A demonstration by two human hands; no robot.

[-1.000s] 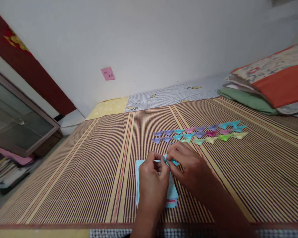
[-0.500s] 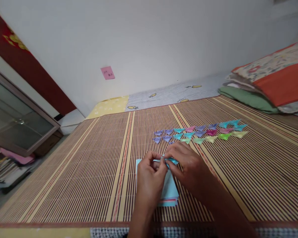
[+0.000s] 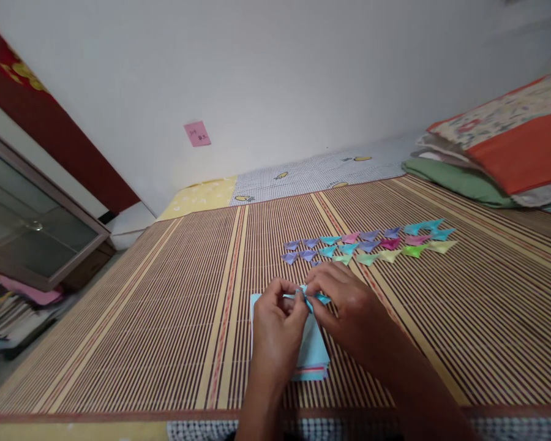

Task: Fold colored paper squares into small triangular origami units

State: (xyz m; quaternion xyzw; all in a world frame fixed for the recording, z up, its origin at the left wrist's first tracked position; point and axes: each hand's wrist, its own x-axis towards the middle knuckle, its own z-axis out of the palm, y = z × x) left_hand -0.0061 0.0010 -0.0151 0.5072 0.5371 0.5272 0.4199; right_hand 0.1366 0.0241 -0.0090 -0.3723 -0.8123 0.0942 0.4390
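Fold in hand: a small folded light-blue paper piece, worked w/ both hands; the step looks like fine creasing or shaping, approx. midway, though finger cover makes that hard to judge.
Next move: calls, by the look of it, for L fingertips to steady the piece & R fingertips to press or turn its edge w/o tearing.
L hand: thumb & forefinger pinched nearly together on the piece's near-L end, other fingers curled.
R hand: thumb & fingertips closed in on the piece's R part, a pointed end showing below them.
Blue sheets: flat stack of light-blue rectangular paper sheets, directly under L hand, partly hidden.
Folded rows: small multicoloured pointed folded-paper shapes, beyond the hands & off to R.
Mat: brown-and-cream striped slatted mat, beneath all.
Vs. 1 sec. ago: L hand sits slightly further L, baring more of the stack's near edge; rows unchanged; piece still betw. both hands.
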